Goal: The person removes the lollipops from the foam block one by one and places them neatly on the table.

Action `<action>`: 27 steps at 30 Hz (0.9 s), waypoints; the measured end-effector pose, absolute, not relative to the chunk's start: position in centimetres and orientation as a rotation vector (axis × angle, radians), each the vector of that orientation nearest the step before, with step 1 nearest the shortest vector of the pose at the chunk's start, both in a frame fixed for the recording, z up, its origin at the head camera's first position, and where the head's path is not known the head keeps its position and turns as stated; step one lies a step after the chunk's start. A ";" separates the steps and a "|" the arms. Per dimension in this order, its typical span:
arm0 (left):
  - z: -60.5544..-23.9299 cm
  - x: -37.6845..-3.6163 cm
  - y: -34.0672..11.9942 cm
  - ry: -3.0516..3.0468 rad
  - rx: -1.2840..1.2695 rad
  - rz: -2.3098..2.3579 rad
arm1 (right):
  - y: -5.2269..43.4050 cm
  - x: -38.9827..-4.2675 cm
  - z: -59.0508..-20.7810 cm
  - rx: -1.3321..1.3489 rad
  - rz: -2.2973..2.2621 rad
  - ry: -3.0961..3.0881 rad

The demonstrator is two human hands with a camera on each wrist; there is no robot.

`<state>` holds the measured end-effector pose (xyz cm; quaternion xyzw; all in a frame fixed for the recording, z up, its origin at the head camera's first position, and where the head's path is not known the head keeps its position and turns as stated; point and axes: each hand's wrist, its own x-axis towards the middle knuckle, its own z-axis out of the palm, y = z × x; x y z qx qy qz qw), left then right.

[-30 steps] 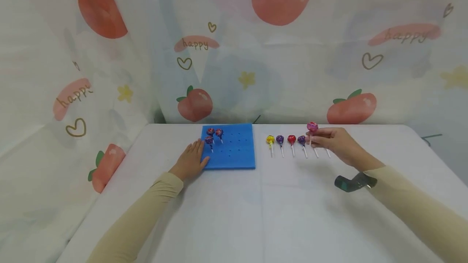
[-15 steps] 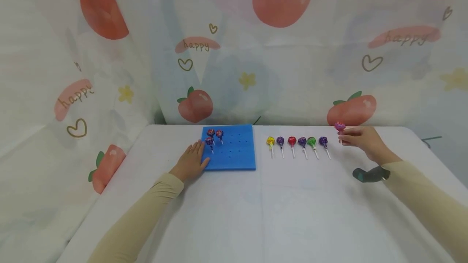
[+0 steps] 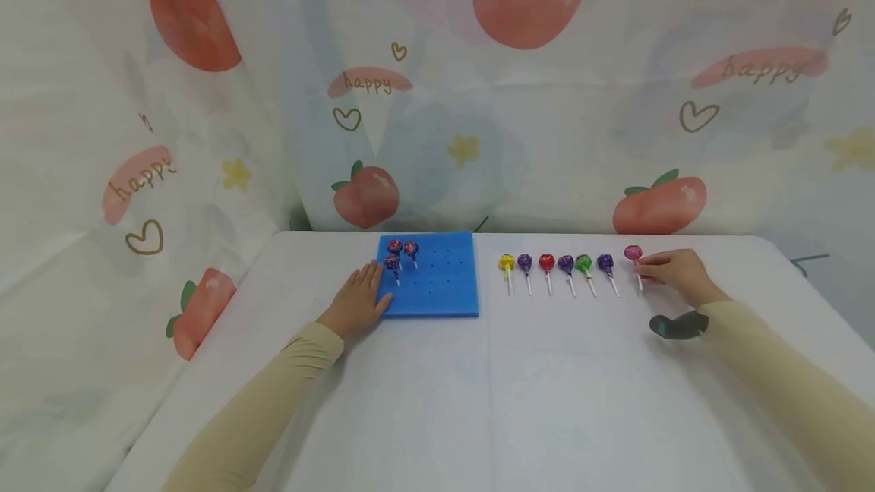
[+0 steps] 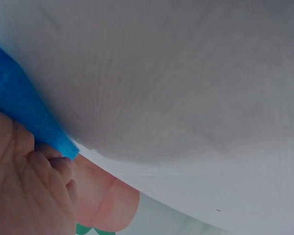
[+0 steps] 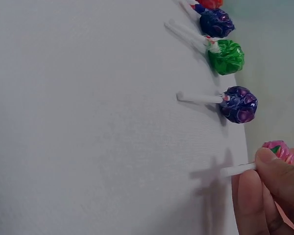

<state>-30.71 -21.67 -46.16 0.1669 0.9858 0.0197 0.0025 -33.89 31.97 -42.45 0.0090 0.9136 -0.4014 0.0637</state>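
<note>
The pink lollipop (image 3: 633, 253) is pinched by its white stick in the right hand (image 3: 673, 273), at the right end of a row of 6 lollipops (image 3: 555, 264) lying near the far edge of the table (image 3: 437, 401). 1 second ago it was held up over the middle of that row; half a second ago it was carried high past the row's right end; now it has been lowered just beside the last purple lollipop (image 3: 604, 262). It appears to be being set down as a 7th in the row, though contact with the table cannot be told.

The left hand (image 3: 357, 302) is unchanged: its fingers are laid flat against the near left corner of the blue foam board (image 3: 437, 287), nothing being gripped. 3 lollipops (image 3: 399, 253) stand upright in the board's far left corner.

The thumb (image 5: 274, 169) pressing the stick is shown only by the right wrist view, with the pink lollipop apart from the purple one. The left wrist view shows only the board's edge (image 4: 24, 115) against the palm.
</note>
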 end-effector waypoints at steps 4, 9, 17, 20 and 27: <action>-46.3 -30.8 -21.7 3.090 0.529 0.038 | 32.0 -34.1 -43.1 0.049 -1.146 2.804; -46.3 -30.8 -21.7 3.079 0.521 0.031 | 31.8 -34.1 -43.8 0.092 -1.099 2.817; -46.3 -30.8 -21.8 3.090 0.526 0.042 | 31.4 -34.1 -44.0 0.107 -1.097 2.820; -46.4 -30.8 -21.8 3.107 0.540 0.057 | 31.4 -34.2 -44.1 0.116 -1.089 2.811; -46.4 -30.7 -21.8 3.113 0.557 0.056 | 31.4 -34.4 -43.7 0.087 -1.042 2.803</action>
